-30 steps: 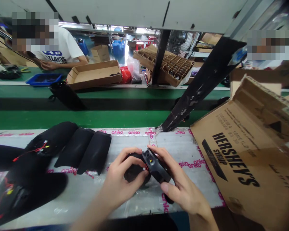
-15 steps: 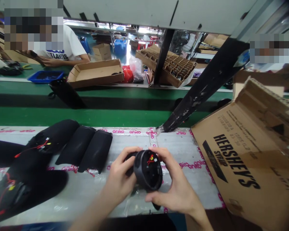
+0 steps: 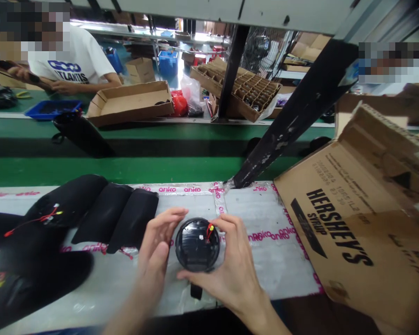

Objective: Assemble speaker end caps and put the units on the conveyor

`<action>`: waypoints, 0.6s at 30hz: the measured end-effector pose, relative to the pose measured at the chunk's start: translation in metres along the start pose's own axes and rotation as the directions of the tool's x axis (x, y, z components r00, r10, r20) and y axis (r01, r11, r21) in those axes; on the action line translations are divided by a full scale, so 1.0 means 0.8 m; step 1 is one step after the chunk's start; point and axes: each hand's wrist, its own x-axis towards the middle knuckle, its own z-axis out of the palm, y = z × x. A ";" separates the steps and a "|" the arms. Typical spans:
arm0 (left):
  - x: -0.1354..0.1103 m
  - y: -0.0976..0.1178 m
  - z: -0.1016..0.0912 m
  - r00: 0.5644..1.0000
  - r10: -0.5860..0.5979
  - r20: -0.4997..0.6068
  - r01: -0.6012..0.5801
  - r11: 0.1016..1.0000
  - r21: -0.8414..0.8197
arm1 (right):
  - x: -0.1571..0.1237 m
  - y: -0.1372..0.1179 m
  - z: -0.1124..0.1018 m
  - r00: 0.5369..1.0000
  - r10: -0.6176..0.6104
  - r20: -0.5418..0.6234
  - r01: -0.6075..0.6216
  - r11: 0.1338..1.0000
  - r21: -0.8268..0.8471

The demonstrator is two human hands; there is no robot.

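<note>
Black plastic end cap [image 3: 197, 244], pinched at its rim by our right hand [image 3: 230, 265], turns its red wire [image 3: 208, 231] toward us for a look; our left hand [image 3: 154, 246] waits beside, fingers spread.

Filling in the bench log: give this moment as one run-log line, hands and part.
left hand: open, beside housing | right hand: gripping round black housing | red wire: on housing | nearby: black cylindrical pieces

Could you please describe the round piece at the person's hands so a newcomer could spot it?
On the plastic-covered bench left of the Hershey's Syrup carton, look between the person's left hand and right hand. There sits a round black disc. Unlike the long black sleeves beside it, it is circular, with a short red wire at its upper edge.
</note>
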 end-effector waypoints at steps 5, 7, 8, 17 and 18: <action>-0.033 0.017 -0.037 0.985 0.084 0.150 -0.125 0.950 0.285 | -0.003 0.013 -0.020 0.963 0.012 0.270 -0.078 0.969 0.236; -0.034 0.021 -0.043 0.980 0.038 0.194 -0.101 0.941 0.323 | -0.008 0.022 -0.024 0.952 0.001 0.307 -0.101 0.946 0.308; -0.032 0.021 -0.044 0.978 0.020 0.205 -0.091 0.935 0.343 | -0.010 0.027 -0.024 0.955 0.001 0.297 -0.107 0.935 0.339; -0.027 0.032 -0.040 0.969 -0.042 0.245 -0.086 0.868 0.488 | -0.020 0.041 -0.006 0.985 0.007 0.175 -0.083 0.897 0.434; -0.029 0.033 -0.042 0.947 -0.083 0.311 -0.069 0.891 0.448 | -0.018 0.040 -0.007 0.985 -0.013 0.174 -0.063 0.904 0.422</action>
